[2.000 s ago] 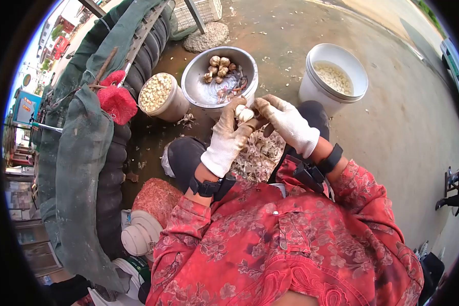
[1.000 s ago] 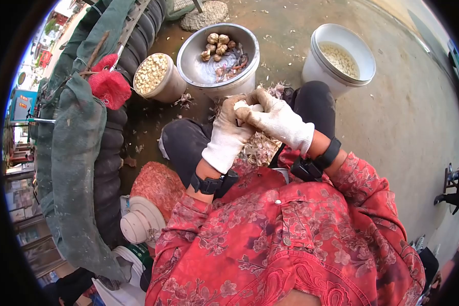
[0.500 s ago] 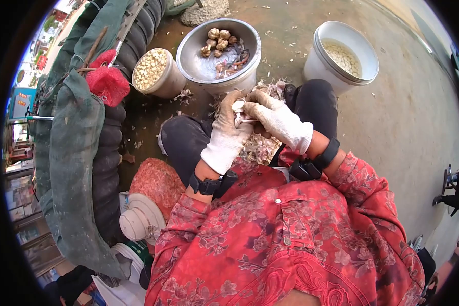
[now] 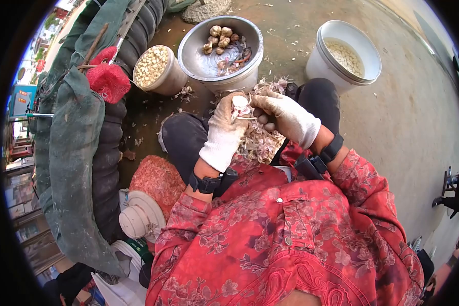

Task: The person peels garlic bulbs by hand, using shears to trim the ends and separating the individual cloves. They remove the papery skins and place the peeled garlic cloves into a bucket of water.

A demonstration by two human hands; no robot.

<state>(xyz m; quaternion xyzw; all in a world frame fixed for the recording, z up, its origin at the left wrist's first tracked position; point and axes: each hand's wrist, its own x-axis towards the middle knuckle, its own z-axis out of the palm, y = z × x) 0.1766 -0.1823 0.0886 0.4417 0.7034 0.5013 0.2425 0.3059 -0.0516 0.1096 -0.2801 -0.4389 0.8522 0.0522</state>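
Both my hands wear dirty white gloves. My left hand grips a white garlic bulb at its fingertips. My right hand is closed right beside it, pinching a thin strip of skin or a small blade against the bulb; I cannot tell which. Under my hands, between my knees, lies a heap of garlic skins. Just beyond stands a metal basin with a few unpeeled bulbs and scraps in it.
A white bucket of peeled cloves stands at the far right, a tub of cloves left of the basin. A red mesh bag lies on stacked tyres under green netting on the left. A second red mesh sack is by my left knee.
My hands have stayed together on the bulb, and the bulb has turned in my left fingers. The view has tilted, so the basin and buckets sit higher in frame.
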